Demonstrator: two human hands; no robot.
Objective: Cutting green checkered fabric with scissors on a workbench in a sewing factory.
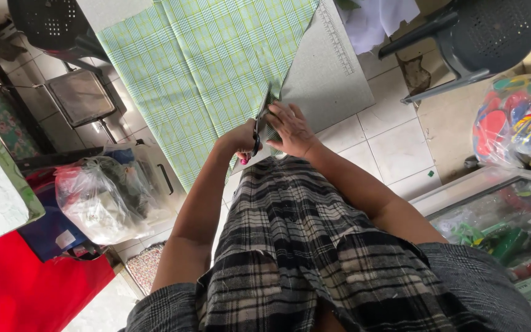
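Observation:
A green plaid cloth (204, 61) lies spread over a grey cutting mat (327, 74) on the tiled floor. My left hand (238, 142) is closed on the pink handles of a pair of scissors (258, 126). The dark blades point up along the cloth's slanted right edge. My right hand (291, 130) sits just beside the blades, pinching and holding down the cloth's edge near its lower corner. Both arms reach out over my dark checked skirt (302, 246).
A stuffed clear plastic bag (102, 193) and a red cloth (26, 289) lie at the left. Dark plastic chairs (480, 31) stand at top right and top left. A glass display case (499, 215) and a bag of colourful items (517, 117) are at the right.

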